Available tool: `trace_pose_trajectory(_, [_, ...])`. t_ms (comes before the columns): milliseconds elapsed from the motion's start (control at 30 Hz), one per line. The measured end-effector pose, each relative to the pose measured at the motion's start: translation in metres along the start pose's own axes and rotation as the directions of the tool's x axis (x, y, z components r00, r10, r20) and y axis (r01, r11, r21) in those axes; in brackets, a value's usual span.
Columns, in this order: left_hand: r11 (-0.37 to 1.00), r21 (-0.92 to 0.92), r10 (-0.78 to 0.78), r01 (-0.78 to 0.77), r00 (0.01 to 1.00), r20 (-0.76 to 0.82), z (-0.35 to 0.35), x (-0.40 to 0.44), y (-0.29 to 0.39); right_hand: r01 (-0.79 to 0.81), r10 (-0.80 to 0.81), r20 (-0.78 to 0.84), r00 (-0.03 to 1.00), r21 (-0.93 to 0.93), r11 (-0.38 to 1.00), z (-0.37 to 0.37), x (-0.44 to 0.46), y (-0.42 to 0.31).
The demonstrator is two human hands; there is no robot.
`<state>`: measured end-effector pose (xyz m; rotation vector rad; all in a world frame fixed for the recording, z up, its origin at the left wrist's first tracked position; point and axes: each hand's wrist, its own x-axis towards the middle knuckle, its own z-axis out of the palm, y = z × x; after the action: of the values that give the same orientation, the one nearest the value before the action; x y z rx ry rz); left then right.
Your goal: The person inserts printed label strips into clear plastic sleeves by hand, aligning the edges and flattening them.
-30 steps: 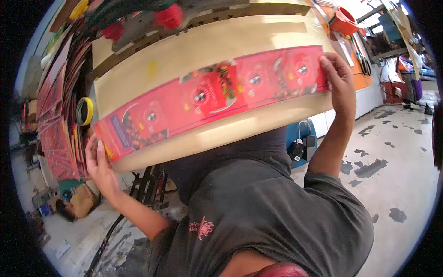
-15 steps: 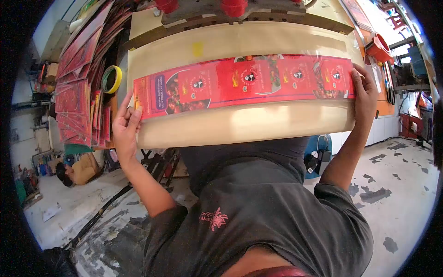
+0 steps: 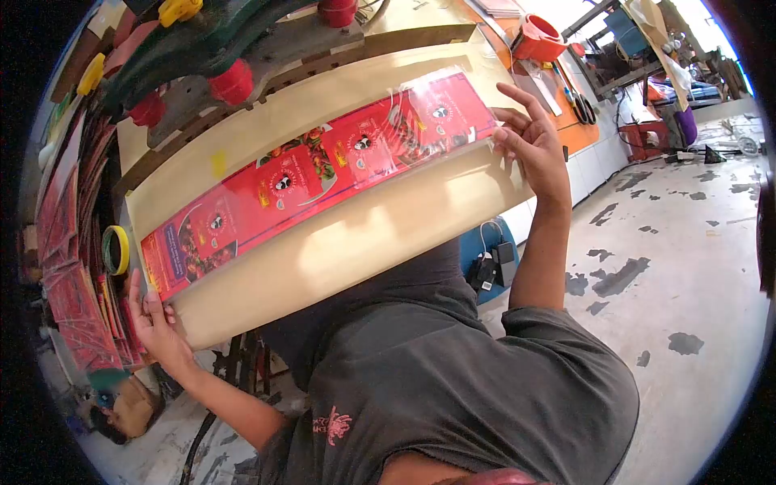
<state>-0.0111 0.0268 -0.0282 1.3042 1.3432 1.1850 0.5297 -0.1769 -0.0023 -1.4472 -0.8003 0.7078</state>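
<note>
A long red printed plastic sheet (image 3: 323, 174), glossy and covered with food pictures and round logos, lies across a cream board (image 3: 347, 242). At its left end is my left hand (image 3: 162, 327), closed with thumb and fingers pinching the corner. My right hand (image 3: 529, 149) pinches the opposite end between thumb and fingers, with the forefinger raised. Clear film shines along the sheet's right part. Beyond the board's far edge stands a dark machine (image 3: 218, 48) with red round fittings (image 3: 232, 81).
Stacks of red printed sheets (image 3: 69, 299) stand at the left, with a yellow tape roll (image 3: 115, 250) beside them. On the orange table (image 3: 578, 136) at the right are a red tape dispenser (image 3: 539, 39) and black-handled scissors (image 3: 584, 107). Another person (image 3: 129, 408) is low at the left.
The view has turned to the right, so the board and sheet appear slanted and more of the machine shows. My hands stay at the sheet's two ends; the right forefinger has lifted.
</note>
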Motion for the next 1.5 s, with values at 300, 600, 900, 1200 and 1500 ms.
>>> trace_pose_trajectory(300, [0.979, -0.199, 0.046, -0.041, 0.999, 0.017, 0.009, -0.01, 0.016, -0.118, 0.132, -0.088, 0.987, 0.144, 0.983, -0.002, 0.001, 0.008])
trace_pose_trajectory(600, [0.999, -0.035, -0.003, 0.004, 1.0, 0.027, -0.011, 0.001, -0.006, -0.184, 0.187, -0.047, 0.981, 0.068, 0.981, 0.001, 0.001, 0.008])
trace_pose_trajectory(900, [0.986, 0.161, -0.051, 0.046, 0.998, 0.03, -0.001, -0.002, 0.004, -0.169, 0.161, -0.129, 0.978, -0.052, 0.984, 0.012, 0.003, 0.008])
trace_pose_trajectory(1200, [0.989, 0.122, -0.092, 0.084, 0.994, 0.061, -0.013, 0.003, -0.001, -0.11, 0.111, -0.145, 0.983, 0.015, 0.994, 0.009, 0.005, 0.016])
trace_pose_trajectory(1500, [0.992, 0.056, -0.112, 0.109, 0.992, 0.065, -0.019, 0.008, -0.006, -0.128, 0.127, -0.13, 0.983, 0.0, 0.992, 0.011, 0.004, 0.011])
